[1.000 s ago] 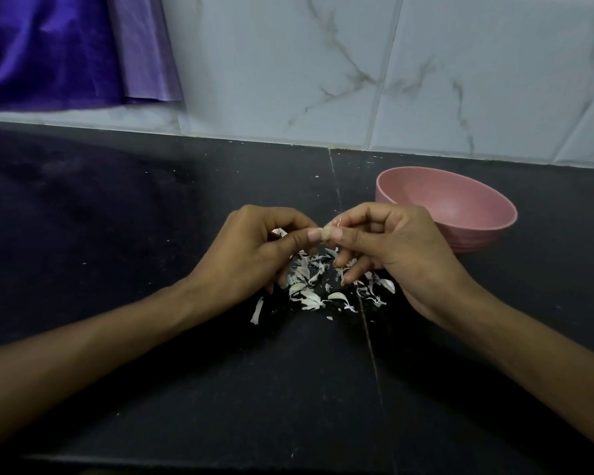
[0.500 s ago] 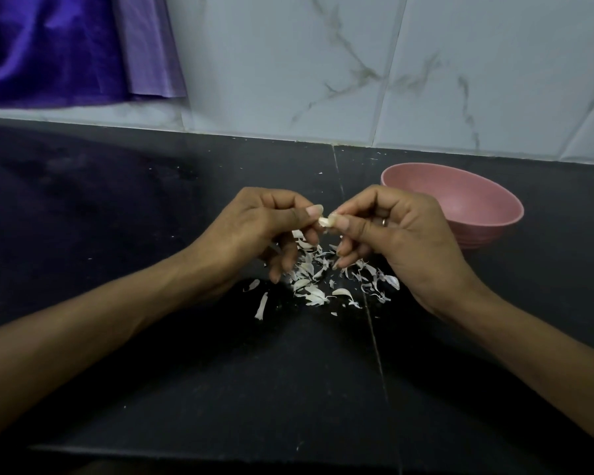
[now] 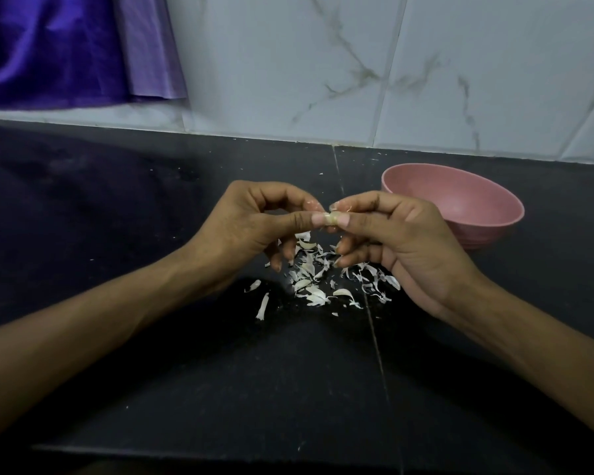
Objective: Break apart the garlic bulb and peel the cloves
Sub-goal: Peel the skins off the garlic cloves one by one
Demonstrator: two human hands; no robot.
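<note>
Pink bowl [image 3: 467, 214] and peel scraps [image 3: 318, 279] crowd the counter [image 3: 117, 207] centre-right.

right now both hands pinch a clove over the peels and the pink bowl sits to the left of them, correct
Not quite. The head view shows the bowl to the right of the hands, not the left. The rest holds: the left hand and right hand pinch a clove above the peels.

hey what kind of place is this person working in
Probably a home kitchen: a dark stone countertop against a marble-look tiled wall, with a pink bowl and a scatter of garlic skins under the hands.
</note>
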